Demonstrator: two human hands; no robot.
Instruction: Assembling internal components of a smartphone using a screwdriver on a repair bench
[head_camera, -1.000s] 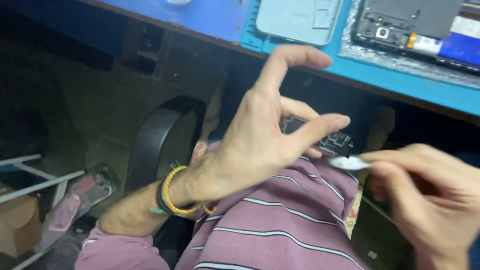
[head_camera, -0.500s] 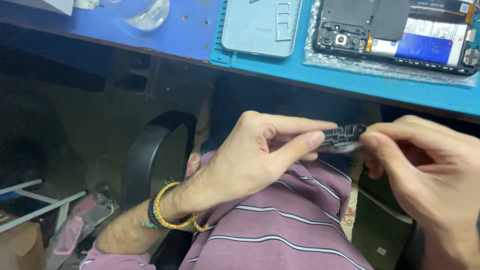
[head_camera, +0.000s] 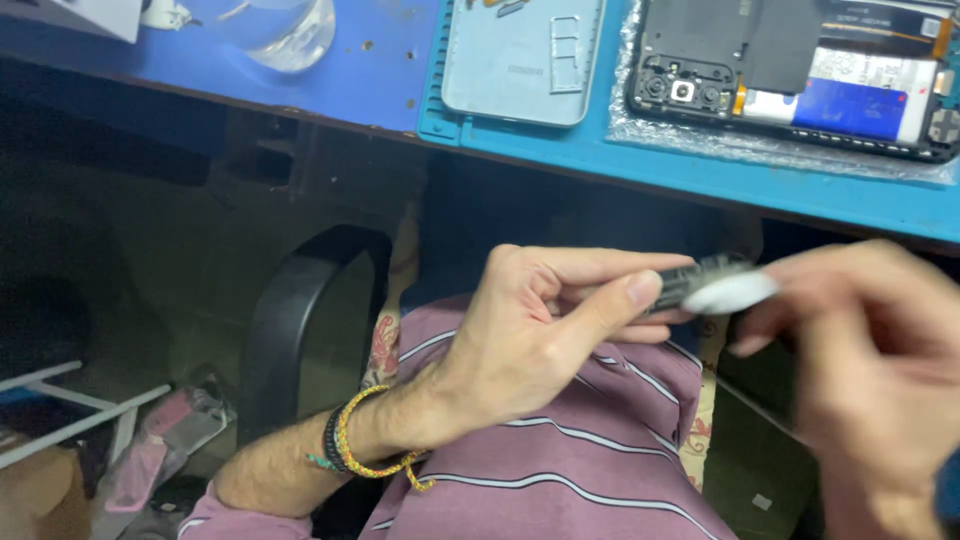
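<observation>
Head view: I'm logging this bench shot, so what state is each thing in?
Left hand: pinching a small dark part.
Right hand: blurred, pressing a white wipe against that part.
Phone: back off, insides exposed, lying on clear wrap.
Grey back cover: detached, flat on the blue mat.

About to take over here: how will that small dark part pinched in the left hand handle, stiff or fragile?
The small dark part looks thin and narrow, so probably light and easily dropped. The left hand pinches it by fingertips only, which hints at a fragile piece. The blurred right hand holds a white piece against it, so it may shift.
</observation>
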